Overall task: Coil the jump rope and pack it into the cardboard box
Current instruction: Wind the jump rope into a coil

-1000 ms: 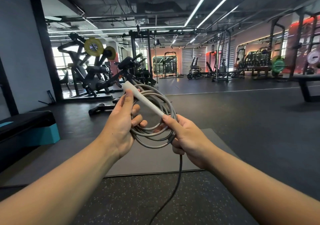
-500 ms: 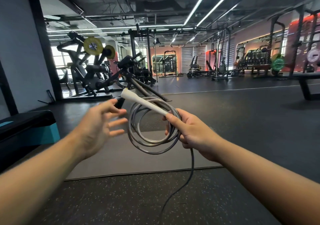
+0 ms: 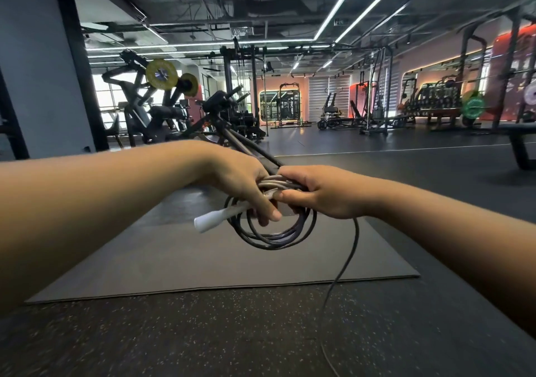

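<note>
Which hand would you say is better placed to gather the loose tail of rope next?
Probably the left hand: the right hand pinches the coil, and the loose tail hangs beneath it.

You have one view only, from the wide-angle camera on your head. It looks forward and slightly down across the gym, with straight lines bowed toward the edges. Your forearms enter from both lower sides and meet close in at centre. Beyond them lie the flat grey rectangular floor mat (image 3: 174,260) and distant black weight machines (image 3: 150,107).
</note>
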The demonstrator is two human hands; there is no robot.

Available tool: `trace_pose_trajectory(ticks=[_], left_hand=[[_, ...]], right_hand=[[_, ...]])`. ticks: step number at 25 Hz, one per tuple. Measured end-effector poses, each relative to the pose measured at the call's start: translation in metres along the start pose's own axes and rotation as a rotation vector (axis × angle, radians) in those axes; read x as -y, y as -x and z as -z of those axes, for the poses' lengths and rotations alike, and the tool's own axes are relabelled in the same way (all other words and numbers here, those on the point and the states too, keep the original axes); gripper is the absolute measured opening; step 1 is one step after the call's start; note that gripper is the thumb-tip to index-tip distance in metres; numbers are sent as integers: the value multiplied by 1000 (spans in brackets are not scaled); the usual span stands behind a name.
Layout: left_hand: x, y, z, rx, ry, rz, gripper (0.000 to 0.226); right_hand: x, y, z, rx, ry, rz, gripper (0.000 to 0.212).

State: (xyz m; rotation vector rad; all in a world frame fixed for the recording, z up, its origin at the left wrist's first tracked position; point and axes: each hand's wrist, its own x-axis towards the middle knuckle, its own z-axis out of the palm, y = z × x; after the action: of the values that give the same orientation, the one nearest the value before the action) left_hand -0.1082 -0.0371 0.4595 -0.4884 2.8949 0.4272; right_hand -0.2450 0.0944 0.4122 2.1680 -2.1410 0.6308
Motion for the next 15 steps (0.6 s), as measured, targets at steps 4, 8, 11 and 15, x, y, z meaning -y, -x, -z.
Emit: trace_pose_trajectory(ticks=[4,8,11,15], left_hand=[[10,-2,-32,-104,200,-110,27],[13,0,-50,-155,129,-158,33],[28,10,-42,-155,117,-137,38],[55,33,-27,-137,555,-155,45]], right_hand=[[-6,6,0,44,112,-37,24],[-12,17,6,41,33,-61,39],[-22,32,14,26,-86,-105,38],[-51,55,15,-208,-381,-275,50]])
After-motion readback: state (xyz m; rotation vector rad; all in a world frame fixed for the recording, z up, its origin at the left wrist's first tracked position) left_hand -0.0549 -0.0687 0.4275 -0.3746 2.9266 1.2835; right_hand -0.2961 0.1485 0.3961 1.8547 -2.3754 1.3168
